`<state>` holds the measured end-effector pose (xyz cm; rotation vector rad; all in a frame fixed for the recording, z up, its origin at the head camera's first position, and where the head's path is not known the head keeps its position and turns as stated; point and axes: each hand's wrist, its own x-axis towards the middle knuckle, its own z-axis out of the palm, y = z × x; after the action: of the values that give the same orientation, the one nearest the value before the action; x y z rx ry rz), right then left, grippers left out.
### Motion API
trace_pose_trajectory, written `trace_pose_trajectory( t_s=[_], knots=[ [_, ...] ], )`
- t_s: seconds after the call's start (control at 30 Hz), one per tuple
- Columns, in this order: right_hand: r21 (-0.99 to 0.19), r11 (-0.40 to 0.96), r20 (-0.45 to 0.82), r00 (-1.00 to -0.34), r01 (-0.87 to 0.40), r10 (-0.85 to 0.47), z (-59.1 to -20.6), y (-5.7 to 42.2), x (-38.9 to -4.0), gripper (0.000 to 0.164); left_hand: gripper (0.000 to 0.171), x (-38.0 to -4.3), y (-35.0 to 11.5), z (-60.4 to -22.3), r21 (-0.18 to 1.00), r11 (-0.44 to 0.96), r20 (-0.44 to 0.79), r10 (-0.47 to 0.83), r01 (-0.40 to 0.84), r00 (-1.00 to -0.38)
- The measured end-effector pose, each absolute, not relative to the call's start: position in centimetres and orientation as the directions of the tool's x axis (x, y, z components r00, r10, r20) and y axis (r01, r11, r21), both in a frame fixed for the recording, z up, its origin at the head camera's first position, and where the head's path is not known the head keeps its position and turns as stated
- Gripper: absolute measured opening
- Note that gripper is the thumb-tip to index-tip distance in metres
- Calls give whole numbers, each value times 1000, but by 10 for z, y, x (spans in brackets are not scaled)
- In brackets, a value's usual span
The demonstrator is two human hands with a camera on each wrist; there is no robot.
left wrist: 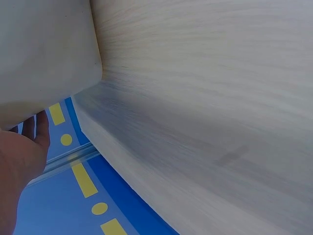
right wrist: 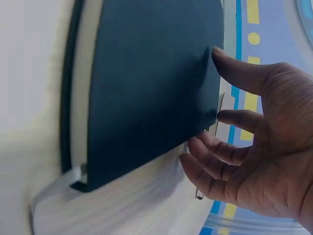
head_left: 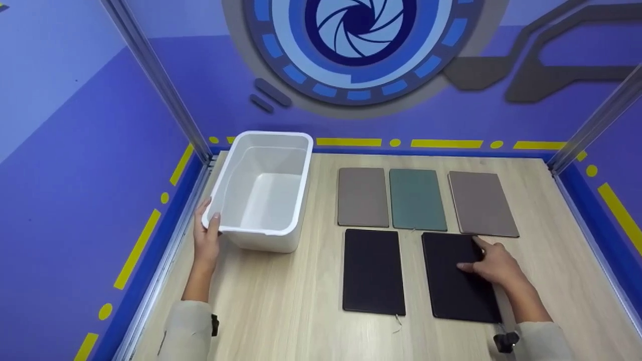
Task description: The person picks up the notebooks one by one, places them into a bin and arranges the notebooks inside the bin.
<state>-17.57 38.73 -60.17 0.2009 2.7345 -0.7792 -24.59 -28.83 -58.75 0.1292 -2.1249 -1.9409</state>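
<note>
In the head view my left hand (head_left: 206, 233) grips the near left corner of a white plastic bin (head_left: 268, 241), thumb over the rim and fingers along the outside. Nothing lies inside the bin. My right hand (head_left: 496, 263) holds the right-hand black notebook (head_left: 454, 281) at its right side, thumb on the cover and index finger at the far corner. Up close in the right wrist view, the other fingertips (right wrist: 188, 161) are at the notebook's edge. A ribbon hangs from its pages. Another black notebook (head_left: 373, 271) lies to its left.
Behind the black notebooks lie a taupe notebook (head_left: 362, 196), a green notebook (head_left: 418, 199) and a brownish notebook (head_left: 482, 203) in a row. The wooden table (head_left: 301, 301) is bounded by blue-purple panels (head_left: 200, 65) and metal posts (head_left: 160, 75).
</note>
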Motion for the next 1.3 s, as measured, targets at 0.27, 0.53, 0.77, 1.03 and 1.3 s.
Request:
trace_pose_trajectory(
  t_s=[0.27, 0.53, 0.77, 1.03, 1.3],
  knots=[
    [-454, 854, -385, -920, 253, 67, -596, 374, -172, 127, 54, -244, -288, -585, 990, 109, 119, -250, 94, -961],
    [-452, 835, -436, -895, 313, 99, -595, 371, -170, 131, 55, -242, -287, -585, 989, 99, 130, -246, 109, -961],
    [-482, 802, -465, -879, 354, 109, -599, 373, -173, 137, 54, -243, -288, -585, 988, 117, 125, -248, 98, -961],
    [-539, 743, -472, -873, 396, 123, -606, 379, -171, 143, 54, -242, -287, -585, 989, 115, 121, -260, 94, -958],
    [-566, 734, -439, -891, 376, 118, -611, 381, -168, 137, 55, -242, -286, -583, 991, 97, 114, -252, 93, -961]
  ],
)
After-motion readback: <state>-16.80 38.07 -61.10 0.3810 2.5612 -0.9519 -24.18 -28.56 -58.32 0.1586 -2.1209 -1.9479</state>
